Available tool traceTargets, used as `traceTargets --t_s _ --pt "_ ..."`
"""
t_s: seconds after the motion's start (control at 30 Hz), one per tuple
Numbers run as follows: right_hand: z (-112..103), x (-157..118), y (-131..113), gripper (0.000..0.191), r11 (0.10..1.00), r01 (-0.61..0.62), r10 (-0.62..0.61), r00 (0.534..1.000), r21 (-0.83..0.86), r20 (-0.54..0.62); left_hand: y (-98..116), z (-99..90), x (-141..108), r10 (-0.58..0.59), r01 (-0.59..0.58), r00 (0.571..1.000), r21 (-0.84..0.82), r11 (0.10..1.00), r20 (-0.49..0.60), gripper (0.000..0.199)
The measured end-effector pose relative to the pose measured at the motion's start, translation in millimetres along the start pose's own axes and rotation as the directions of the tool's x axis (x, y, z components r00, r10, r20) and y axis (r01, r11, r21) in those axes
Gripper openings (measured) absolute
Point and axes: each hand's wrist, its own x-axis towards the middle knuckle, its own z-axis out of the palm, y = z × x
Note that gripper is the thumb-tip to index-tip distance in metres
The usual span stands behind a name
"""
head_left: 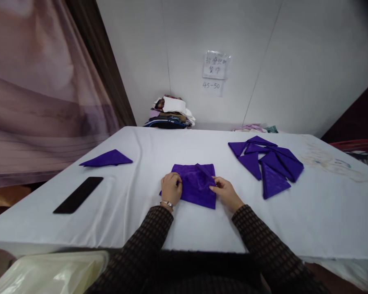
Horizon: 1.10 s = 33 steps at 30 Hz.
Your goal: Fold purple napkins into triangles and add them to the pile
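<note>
A purple cloth napkin (194,188) lies on the white-covered table in front of me, with a flap turned over near its upper right edge. My left hand (171,188) rests on its left side, fingers curled down on the fabric. At the right edge, my right hand (225,193) pinches the turned flap between thumb and fingers. A folded purple napkin (108,158) sits off to the left. To the right is a loose pile of several purple napkins (251,163) folded into triangles.
A flat black rectangular object (79,195) lies on the left of the table (147,222). Stacked clothes (170,112) stand behind the far edge, below paper signs (215,67) on the wall. A curtain (49,81) hangs at left; a pale plastic-covered item (53,271) is at lower left.
</note>
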Motion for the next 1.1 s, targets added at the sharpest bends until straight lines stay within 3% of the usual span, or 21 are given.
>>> traceTargets --t_s 0.13,0.23,0.33,0.47,0.6,0.77,0.87,0.97,1.1 --pt "-13.3 6.6 10.1 0.019 0.981 -0.146 0.162 0.979 0.128 -0.126 0.3 4.8 -2.8 0.073 -0.067 0.972 -0.034 0.997 0.222 0.015" --pt "-24.2 10.2 16.5 0.024 0.996 -0.093 0.089 0.971 -0.01 -0.22 2.2 6.2 -4.9 0.115 -0.109 0.937 -0.039 0.993 0.331 0.006" --pt "-28.4 9.6 12.7 0.04 0.956 0.007 -0.086 0.962 -0.292 -0.258 5.1 2.6 -5.7 0.12 -0.109 0.963 -0.057 0.992 0.242 0.015" --pt "-27.0 6.2 1.0 0.039 0.868 0.095 -0.203 0.964 -0.488 -0.174 4.7 -4.8 -3.6 0.069 -0.067 0.982 -0.016 0.998 0.175 0.015" --pt "-30.8 6.3 7.5 0.039 0.745 0.088 -0.201 0.975 -0.661 -0.097 -5.5 -9.9 2.7 -0.033 0.02 0.991 0.097 0.995 0.133 0.01" --pt "-41.6 11.6 28.5 0.044 0.607 0.02 -0.157 0.983 -0.795 -0.095 -23.7 -9.1 10.8 -0.188 0.133 0.966 0.279 0.951 0.18 0.026" --pt "-42.5 14.5 32.8 0.041 0.618 0.025 -0.135 0.988 -0.785 -0.075 -28.7 -4.3 11.1 -0.221 0.136 0.946 0.33 0.934 0.237 0.024" --pt "-39.1 14.8 31.2 0.04 0.706 0.012 -0.092 0.993 -0.708 -0.074 -28.8 -0.4 10.0 -0.233 0.149 0.938 0.307 0.94 0.256 0.012" --pt "-34.9 11.8 26.4 0.037 0.766 0.069 -0.173 0.979 -0.639 -0.103 -27.1 -2.9 10.5 -0.201 0.149 0.955 0.234 0.961 0.216 0.011"
